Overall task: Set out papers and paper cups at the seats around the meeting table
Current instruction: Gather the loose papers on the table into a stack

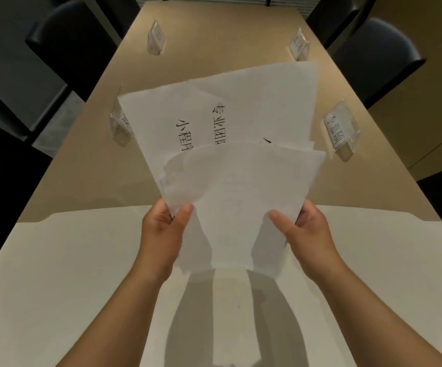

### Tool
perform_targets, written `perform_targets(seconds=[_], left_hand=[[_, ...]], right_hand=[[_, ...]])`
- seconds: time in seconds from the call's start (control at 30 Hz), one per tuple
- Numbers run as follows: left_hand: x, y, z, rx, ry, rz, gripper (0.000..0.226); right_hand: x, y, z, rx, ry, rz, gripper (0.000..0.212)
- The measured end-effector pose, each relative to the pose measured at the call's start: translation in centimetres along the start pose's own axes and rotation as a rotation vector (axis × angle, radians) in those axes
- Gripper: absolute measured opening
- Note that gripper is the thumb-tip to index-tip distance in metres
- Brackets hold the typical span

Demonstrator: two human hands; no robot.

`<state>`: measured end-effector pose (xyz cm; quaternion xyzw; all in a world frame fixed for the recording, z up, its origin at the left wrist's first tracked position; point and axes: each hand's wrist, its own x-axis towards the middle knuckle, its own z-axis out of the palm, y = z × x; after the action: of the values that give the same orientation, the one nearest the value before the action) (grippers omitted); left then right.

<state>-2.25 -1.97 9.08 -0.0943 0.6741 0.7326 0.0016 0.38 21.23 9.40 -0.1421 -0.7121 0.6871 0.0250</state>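
Note:
I hold a loose stack of white papers above the near end of the meeting table. The sheets fan out away from me, and black printed characters show on the upper ones. My left hand pinches the stack's near left corner, thumb on top. My right hand grips the near right edge the same way, on the front sheet. No paper cups are in view.
Clear acrylic name stands sit along both sides of the table: near left, near right, far left, far right. Dark chairs stand at left and right. A white surface covers the table's near end.

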Motion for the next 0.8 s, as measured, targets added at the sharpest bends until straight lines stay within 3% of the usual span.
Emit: perform_targets(seconds=[0.17,0.43,0.8], left_hand=[[-0.6,0.5,0.7,-0.042,0.016,0.051,0.02],[0.0,-0.8,0.3,0.097,-0.029,0.007,0.024],[2.2,-1.6,0.9,0.14,-0.076,-0.001,0.031]], right_hand=[[-0.2,-0.5,-0.1,-0.058,0.004,-0.069,0.031],[0.3,1.8,-0.4,0.004,-0.065,0.025,0.04],[2.5,2.3,0.4,-0.088,0.024,0.031,0.015]])
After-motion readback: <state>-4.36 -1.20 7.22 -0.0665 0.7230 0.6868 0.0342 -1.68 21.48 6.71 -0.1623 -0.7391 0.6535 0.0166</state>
